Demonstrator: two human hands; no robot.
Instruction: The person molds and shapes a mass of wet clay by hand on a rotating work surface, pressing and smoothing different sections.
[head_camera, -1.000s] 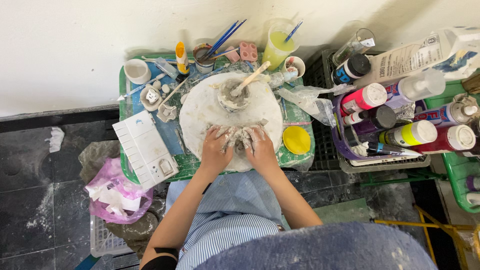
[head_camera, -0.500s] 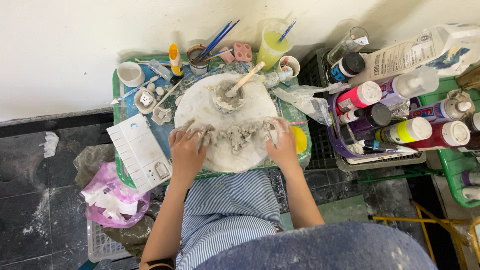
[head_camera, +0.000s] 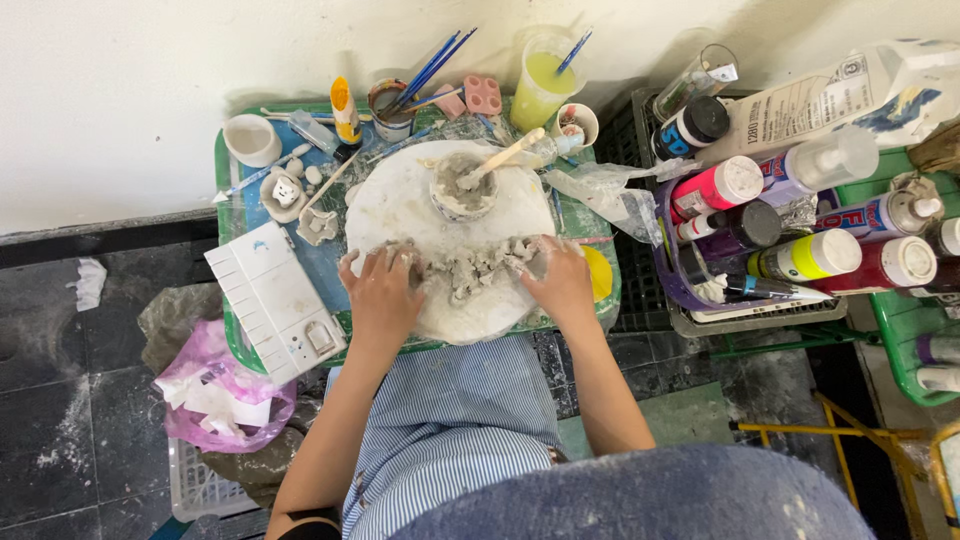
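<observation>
On the green bench (head_camera: 228, 180) before you sits a round white board (head_camera: 400, 205), and nearly all the work lies on its near half. Your clay (head_camera: 470, 268) is spread there in a ragged, lumpy strip running from one hand to the other; it has no clear shape yet, so I'd judge the forming is at an early stage, with most of the shaping left to do. Your left hand (head_camera: 380, 290) presses flat on the strip's left end, fingers spread, its grip open and holding nothing. Your right hand (head_camera: 560, 280) rests on the right end the same way, palm down, grip open. Beyond the clay, at the board's far side, a small bowl (head_camera: 462, 190) of grey mix stands with a wooden stick (head_camera: 505, 155) leaning in it, untouched. Left of the board, a few small finished-looking white pieces (head_camera: 290, 190) lie apart.
</observation>
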